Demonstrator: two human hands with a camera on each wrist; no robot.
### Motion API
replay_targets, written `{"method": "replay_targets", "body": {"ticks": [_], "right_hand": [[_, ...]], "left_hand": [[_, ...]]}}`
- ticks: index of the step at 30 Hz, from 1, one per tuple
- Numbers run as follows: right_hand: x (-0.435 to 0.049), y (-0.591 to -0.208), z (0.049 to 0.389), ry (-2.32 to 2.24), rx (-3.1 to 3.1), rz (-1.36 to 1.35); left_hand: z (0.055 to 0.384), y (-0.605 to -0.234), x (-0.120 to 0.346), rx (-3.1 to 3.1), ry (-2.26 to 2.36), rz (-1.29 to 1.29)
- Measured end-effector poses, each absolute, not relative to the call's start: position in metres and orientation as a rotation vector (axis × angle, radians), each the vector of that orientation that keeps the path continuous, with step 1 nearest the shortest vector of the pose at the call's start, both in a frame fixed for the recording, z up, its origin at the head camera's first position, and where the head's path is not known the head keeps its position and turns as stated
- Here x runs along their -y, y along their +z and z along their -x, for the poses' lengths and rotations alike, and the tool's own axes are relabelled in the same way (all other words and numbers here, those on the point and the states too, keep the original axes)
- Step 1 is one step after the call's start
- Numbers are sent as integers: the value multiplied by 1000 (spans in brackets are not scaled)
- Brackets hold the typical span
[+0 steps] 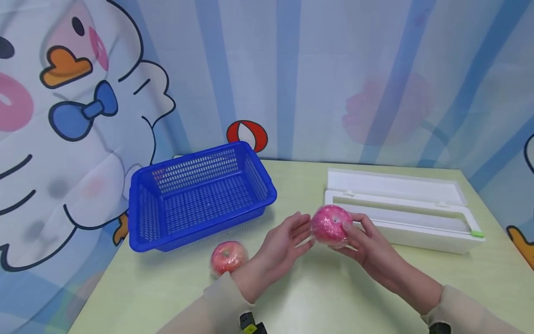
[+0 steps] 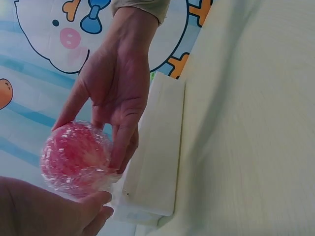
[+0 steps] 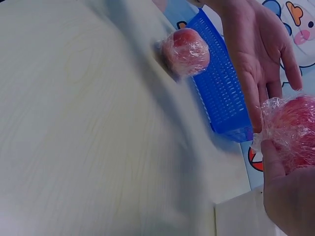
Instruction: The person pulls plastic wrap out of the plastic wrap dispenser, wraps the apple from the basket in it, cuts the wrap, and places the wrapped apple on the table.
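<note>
My right hand (image 1: 371, 248) grips a pinkish-red apple (image 1: 331, 225) wrapped in clear plastic film, holding it up over the table. Beside it, my left hand (image 1: 277, 248) is held with the palm turned toward the apple and the fingers extended, fingertips right at the film. In the right wrist view, loose crinkled film gathers on the side of the apple (image 3: 295, 128) between both hands. A second film-wrapped apple (image 1: 228, 256), red and yellowish, sits on the table by my left forearm, just in front of a blue plastic basket (image 1: 200, 235).
At the back right stands a long white box (image 1: 421, 239) with its lid (image 1: 396, 185) raised and a small green piece (image 1: 476, 234) at the front right corner. The pale table (image 1: 300, 297) ends against a cartoon-printed cloth (image 1: 317, 83).
</note>
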State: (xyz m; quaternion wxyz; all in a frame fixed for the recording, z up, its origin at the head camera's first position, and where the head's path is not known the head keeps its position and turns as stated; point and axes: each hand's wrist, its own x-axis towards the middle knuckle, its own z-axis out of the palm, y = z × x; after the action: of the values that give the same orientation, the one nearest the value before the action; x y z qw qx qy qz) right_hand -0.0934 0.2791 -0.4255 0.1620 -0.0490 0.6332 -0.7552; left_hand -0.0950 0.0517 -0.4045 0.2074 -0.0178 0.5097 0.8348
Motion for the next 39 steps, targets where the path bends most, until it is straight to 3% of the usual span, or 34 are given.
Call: {"method": "replay_targets", "body": {"ticks": [14, 32, 39], "right_hand": [[-268, -430, 88, -2151, -1906, 110], [-273, -431, 92, -2170, -1719, 159], [-271, -431, 90, -2208, -1808, 104]], "left_hand": [[85, -395, -69, -1498, 2337, 122], [109, -414, -48, -1415, 2263, 152], [89, -405, -40, -1376, 2348, 155]]}}
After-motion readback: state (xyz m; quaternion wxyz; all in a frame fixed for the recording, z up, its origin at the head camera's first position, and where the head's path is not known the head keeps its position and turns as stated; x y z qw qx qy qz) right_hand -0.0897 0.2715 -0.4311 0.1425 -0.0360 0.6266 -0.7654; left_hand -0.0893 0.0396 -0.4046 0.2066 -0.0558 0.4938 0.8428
